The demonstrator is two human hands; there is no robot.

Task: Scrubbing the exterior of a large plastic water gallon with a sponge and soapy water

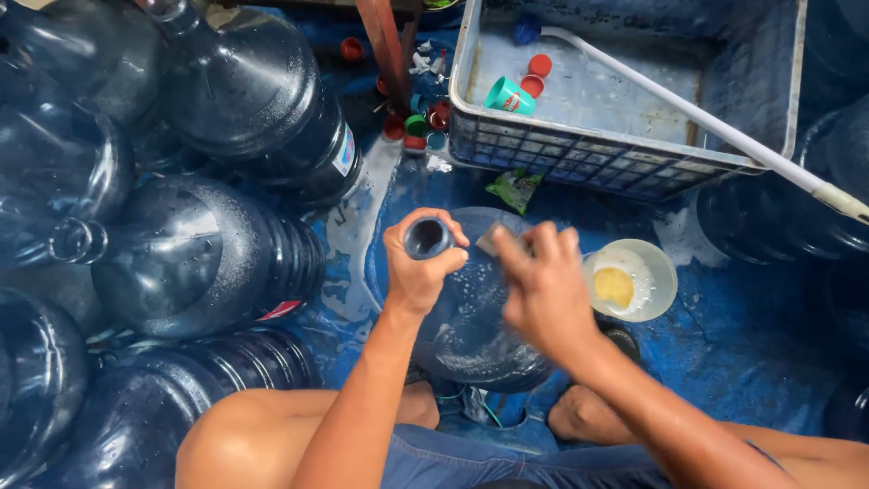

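A: From the head camera, what are the hands on?

B: The left hand (418, 272) is clenched around the neck of a big water jug (471, 317) that stands upright between the person's knees. Its round open mouth faces the camera, and its dark blue, see-through plastic shoulder is wet and dotted with suds. The right hand (543, 290) is closed on a small grey pad (496, 239), pressed to the jug's shoulder just beside the neck; the hand is blurred.

A: And around it?

B: Just right of the jug sits a shallow, round, translucent bowl (654, 272) with a yellow lump in whitish foam. To the left lie more jugs (208, 254) of the same ribbed blue plastic, on their sides and packed together; one has a red-and-white label band near its base, another a white and blue one. Behind is a grey latticed plastic crate (588, 149) holding a teal cup (507, 96) and red caps (538, 72), with a white pipe (688, 113) across it. A crumpled green sachet (514, 188) lies on the wet blue floor (724, 362) in front of the crate.
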